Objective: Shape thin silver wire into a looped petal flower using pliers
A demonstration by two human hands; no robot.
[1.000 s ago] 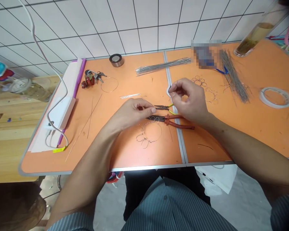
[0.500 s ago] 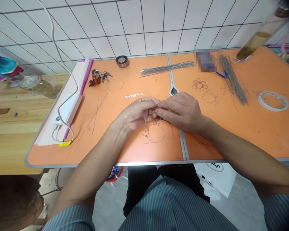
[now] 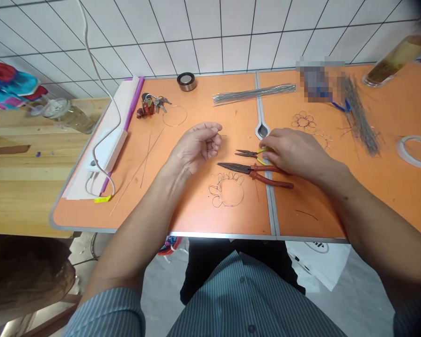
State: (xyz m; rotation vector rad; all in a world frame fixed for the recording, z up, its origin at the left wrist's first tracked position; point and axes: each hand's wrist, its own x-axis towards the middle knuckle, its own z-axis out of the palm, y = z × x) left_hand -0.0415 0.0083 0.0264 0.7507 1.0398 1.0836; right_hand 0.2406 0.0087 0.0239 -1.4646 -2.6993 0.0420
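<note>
My left hand (image 3: 200, 147) is closed in a pinch above the orange table, with a tiny end of thin wire (image 3: 224, 135) poking out past the fingertips. My right hand (image 3: 298, 149) has its fingers round the yellow handles of small needle-nose pliers (image 3: 247, 153), whose jaws point left. Just below lie larger long-nose pliers (image 3: 236, 167) with red-brown handles, partly under the right hand. Nearer me rests a wire ring with several petal loops (image 3: 243, 192) along its left and top edge.
Toward the back are a tape roll (image 3: 186, 82), keys (image 3: 156, 104), and a bundle of straight wires (image 3: 252, 94). On the right are a wire flower (image 3: 304, 121), a grey wire bundle (image 3: 360, 117) and a white ring-shaped roll (image 3: 407, 159). A power strip (image 3: 108, 152) with a cable lies left.
My hands have parted. The right hand has moved right onto the small pliers, and both pliers now show. The left hand stays pinched. The whole view has shifted slightly.
</note>
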